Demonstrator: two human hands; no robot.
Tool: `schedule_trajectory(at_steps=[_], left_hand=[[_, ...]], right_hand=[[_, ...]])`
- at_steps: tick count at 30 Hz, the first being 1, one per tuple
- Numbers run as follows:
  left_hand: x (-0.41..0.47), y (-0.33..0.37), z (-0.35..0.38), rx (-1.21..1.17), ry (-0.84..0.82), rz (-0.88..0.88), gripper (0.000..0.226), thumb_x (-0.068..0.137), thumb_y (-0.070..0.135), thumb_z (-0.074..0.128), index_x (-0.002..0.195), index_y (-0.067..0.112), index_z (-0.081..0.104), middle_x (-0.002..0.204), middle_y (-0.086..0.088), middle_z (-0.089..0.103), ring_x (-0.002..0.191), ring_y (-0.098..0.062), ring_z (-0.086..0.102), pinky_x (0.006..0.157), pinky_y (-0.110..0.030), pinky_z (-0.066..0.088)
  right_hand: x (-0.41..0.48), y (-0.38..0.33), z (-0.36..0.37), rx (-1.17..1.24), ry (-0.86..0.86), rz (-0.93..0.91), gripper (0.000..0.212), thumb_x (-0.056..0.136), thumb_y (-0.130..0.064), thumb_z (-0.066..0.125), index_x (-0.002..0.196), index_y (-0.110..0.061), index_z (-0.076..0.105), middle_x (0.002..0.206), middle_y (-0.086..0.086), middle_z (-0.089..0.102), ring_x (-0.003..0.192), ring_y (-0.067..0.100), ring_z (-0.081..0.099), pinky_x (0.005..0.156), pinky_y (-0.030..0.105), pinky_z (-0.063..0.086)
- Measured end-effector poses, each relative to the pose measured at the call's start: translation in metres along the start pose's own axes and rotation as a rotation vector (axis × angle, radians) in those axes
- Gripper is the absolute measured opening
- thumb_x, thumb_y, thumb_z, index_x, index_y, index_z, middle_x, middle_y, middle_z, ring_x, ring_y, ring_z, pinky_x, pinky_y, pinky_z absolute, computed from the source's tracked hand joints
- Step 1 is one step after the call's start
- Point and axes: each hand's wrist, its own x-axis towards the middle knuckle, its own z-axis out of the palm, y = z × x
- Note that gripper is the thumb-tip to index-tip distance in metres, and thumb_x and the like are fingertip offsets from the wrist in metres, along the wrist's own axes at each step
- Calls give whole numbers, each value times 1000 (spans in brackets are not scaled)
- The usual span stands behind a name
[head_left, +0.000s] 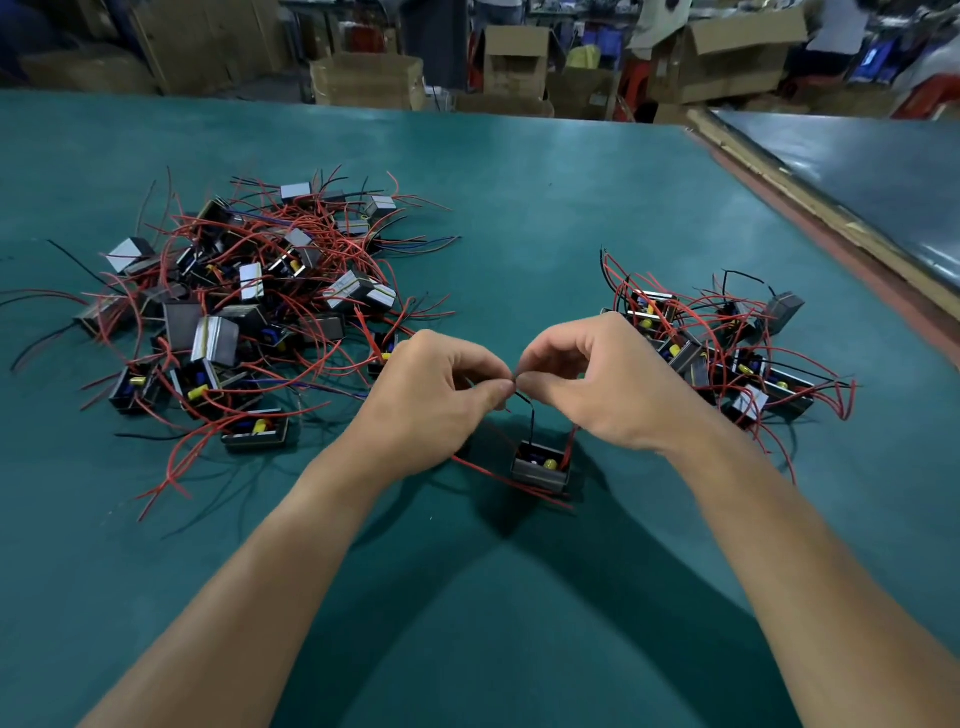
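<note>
Module (540, 467): stands on the green table (519, 208), open side up.
Black wire (532, 421): rises from the module to the fingertips above it.
Left hand (441, 395): pinches the wire tip.
Right hand (587, 384): pinches the same tip.
Progress: probably early. The big heap (234, 301) left of the module seems unworked, and the smaller heap (727, 348) to its right seems done.

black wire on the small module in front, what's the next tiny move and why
Probably twist the end of the black wire: the left hand and right hand both pinch it where they meet, and the module it rises from rests on the table, so nothing else needs steadying.
</note>
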Motion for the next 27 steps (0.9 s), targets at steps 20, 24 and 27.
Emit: schedule_trajectory(at_steps=[20, 24, 27], left_hand=[[-4, 5, -5, -72, -81, -31, 16, 84, 10, 72, 70, 18, 76, 61, 8, 70, 52, 0, 55, 53, -19, 45], [-6, 3, -1, 92, 16, 94, 6, 79, 16, 75, 75, 20, 78, 58, 8, 69, 53, -10, 63, 54, -26, 50], [-7, 4, 3, 279, 89, 232, 5, 76, 18, 75, 74, 22, 78, 45, 18, 50, 42, 1, 46, 49, -18, 35]], right_hand=[[-2, -1, 3, -167, -7, -62, 16, 85, -17, 67, 69, -21, 67, 54, -12, 61, 52, 6, 54, 56, 26, 42], [1, 2, 8, -97, -25, 90, 20, 83, -17, 69, 63, -19, 68, 45, -14, 54, 43, 2, 44, 51, 21, 36], [1, 3, 10, -16, -14, 218, 23, 83, -18, 70, 60, -17, 69, 44, -13, 54, 41, 0, 43, 49, 19, 34]])
